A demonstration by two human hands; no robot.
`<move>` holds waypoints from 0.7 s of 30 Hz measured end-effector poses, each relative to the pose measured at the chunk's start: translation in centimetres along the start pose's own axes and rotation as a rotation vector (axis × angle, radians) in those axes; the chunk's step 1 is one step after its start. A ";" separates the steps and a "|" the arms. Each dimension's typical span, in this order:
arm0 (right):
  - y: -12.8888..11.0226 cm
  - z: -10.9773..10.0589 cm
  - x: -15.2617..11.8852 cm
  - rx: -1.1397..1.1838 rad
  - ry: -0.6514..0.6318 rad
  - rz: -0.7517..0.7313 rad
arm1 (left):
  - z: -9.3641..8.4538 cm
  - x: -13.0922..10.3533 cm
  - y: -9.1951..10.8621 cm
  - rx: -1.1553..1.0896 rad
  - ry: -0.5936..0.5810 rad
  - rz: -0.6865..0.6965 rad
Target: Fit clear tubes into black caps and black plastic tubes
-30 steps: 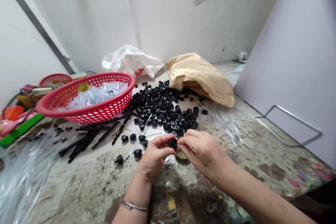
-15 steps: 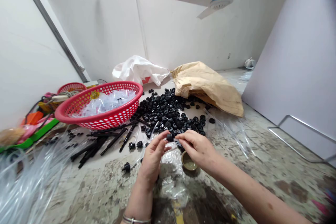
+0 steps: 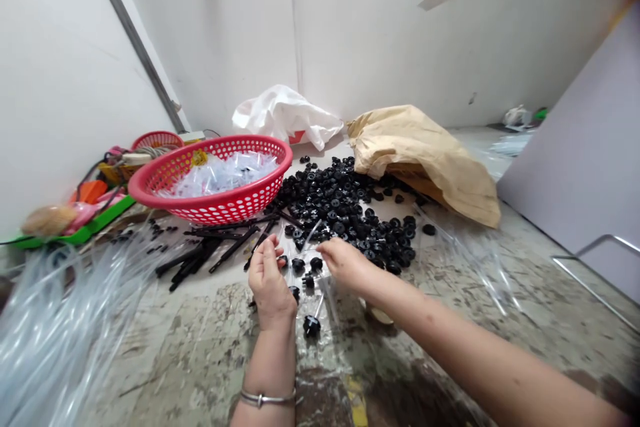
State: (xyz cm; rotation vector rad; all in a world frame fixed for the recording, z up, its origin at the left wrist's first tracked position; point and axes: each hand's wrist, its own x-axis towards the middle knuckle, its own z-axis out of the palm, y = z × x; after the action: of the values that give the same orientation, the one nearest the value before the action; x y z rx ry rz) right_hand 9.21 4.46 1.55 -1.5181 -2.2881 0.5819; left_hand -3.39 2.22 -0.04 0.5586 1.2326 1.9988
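The left hand is in front of the red basket, a bit to its right. Its fingers curl in loosely. A small black part shows by the tips, but I cannot tell if they hold it. The right hand is farther right of the basket. Its fingertips are bunched together, and I cannot tell if they pinch anything. A bent clear tube is just past them, to the right of the basket.

A few black pieces sit apart from the rest, in front of the basket and to its right. One piece closer to the person seems to have a clear stick in it, so it looks joined. The big black heap beside the basket's right side looks like it is left to do.
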 end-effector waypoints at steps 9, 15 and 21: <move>2.0 0.8 5.0 -0.030 0.094 0.125 | 0.3 -0.6 -0.5 0.024 -0.146 -0.111; -0.1 -2.7 1.8 0.075 0.216 0.008 | 1.2 -1.7 -0.1 -0.002 -0.362 -0.346; 0.3 -3.7 -4.6 0.234 0.238 -0.207 | 1.7 -3.4 -0.3 -0.019 -0.560 -0.538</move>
State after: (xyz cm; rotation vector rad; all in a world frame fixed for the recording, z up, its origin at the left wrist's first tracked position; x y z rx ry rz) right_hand 13.00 0.91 4.36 -1.1578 -2.0799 0.5563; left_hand 0.13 0.75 0.47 0.6387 0.8905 1.2833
